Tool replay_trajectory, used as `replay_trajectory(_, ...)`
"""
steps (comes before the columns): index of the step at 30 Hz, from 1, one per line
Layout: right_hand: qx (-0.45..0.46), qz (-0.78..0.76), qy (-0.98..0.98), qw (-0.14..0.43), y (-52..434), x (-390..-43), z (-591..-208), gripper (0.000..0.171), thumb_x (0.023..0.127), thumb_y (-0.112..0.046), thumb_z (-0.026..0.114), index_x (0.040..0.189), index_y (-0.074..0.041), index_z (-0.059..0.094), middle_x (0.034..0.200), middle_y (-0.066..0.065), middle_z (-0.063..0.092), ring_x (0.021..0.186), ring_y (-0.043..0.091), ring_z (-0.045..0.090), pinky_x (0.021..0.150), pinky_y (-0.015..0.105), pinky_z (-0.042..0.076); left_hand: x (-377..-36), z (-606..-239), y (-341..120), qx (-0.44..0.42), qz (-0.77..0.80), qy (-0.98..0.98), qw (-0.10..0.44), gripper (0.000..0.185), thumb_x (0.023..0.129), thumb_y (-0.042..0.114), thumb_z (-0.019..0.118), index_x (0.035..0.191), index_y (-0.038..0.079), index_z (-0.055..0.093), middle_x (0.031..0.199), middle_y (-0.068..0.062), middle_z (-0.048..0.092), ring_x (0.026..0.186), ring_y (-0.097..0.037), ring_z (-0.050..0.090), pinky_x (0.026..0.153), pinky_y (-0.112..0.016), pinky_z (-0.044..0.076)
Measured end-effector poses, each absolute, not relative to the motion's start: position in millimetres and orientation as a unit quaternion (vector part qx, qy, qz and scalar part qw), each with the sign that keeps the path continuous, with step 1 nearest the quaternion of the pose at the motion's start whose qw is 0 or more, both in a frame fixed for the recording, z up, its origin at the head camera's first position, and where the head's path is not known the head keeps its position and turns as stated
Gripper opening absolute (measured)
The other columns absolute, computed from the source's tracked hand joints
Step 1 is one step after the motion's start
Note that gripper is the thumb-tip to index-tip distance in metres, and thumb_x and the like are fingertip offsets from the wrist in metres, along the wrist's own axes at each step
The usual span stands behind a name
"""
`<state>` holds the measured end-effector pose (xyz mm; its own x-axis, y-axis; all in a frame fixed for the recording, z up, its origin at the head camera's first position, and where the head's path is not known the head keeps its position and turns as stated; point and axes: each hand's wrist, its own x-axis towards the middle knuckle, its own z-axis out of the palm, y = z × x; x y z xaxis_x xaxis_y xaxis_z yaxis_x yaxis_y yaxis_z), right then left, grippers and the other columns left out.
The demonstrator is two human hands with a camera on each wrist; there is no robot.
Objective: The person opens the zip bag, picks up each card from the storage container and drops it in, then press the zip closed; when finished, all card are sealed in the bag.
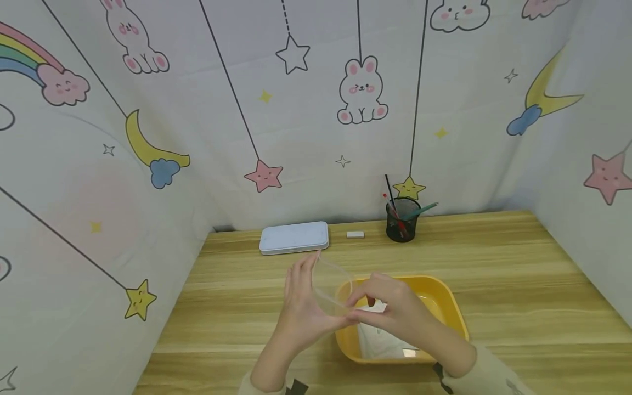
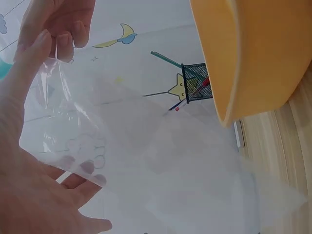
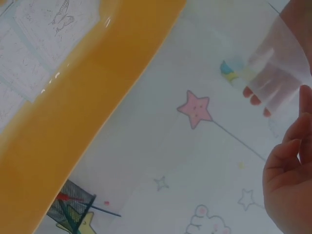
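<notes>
A clear, glossy plastic film [image 2: 63, 117] stretches between the two hands, above the left side of a yellow tray [image 1: 446, 307]. My left hand [image 1: 303, 307] spans it, thumb at its lower edge and fingers at the far one; the fingertips show through the film in the left wrist view. My right hand [image 1: 395, 302] pinches the near corner between thumb and forefinger, close by the left thumb's tip. Inside the tray lie white sheets [image 3: 44, 44] with fine line drawings, one a butterfly. A small brown piece [image 1: 371, 301] shows beside the right fingers. The right forearm covers part of the tray.
A flat white case [image 1: 294, 238] lies at the back of the wood-grain table [image 1: 237, 296]. Right of it are a small white eraser [image 1: 355, 235] and a black mesh pen holder [image 1: 401, 227] with pencils. Printed cloth [image 1: 316, 131] hangs behind and on both sides.
</notes>
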<state>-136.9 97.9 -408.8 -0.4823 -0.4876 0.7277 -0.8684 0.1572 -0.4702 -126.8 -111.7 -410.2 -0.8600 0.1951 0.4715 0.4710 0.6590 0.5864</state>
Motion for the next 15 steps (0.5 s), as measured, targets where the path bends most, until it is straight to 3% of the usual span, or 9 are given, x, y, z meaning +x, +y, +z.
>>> replay_trajectory(5,0.442,0.448,-0.751,0.198,95.0,-135.2,-410.4,0.017,0.082,-0.021,0.077,0.096,-0.023,0.068,0.087,-0.016,0.062,0.072,0.005,0.048,0.059,0.01,0.038,-127.7,-410.0,-114.3,-0.198,-0.374,-0.887,0.184,0.114,0.059,0.068,0.079,0.147,0.013,0.031,0.139,-0.001,0.036,0.126,-0.018,0.036,0.1,-0.054,0.034)
replay_trajectory(15,0.413,0.453,-0.771,0.17,90.8,-132.2,-408.5,0.014,0.083,-0.021,0.076,0.095,-0.024,0.068,0.092,-0.017,0.065,0.07,0.002,0.051,0.055,0.016,0.043,-129.1,-411.2,-119.1,-0.243,-0.381,-0.874,0.18,0.106,0.069,0.055,0.08,0.15,0.015,0.025,0.138,-0.003,0.038,0.126,-0.02,0.04,0.104,-0.042,0.037)
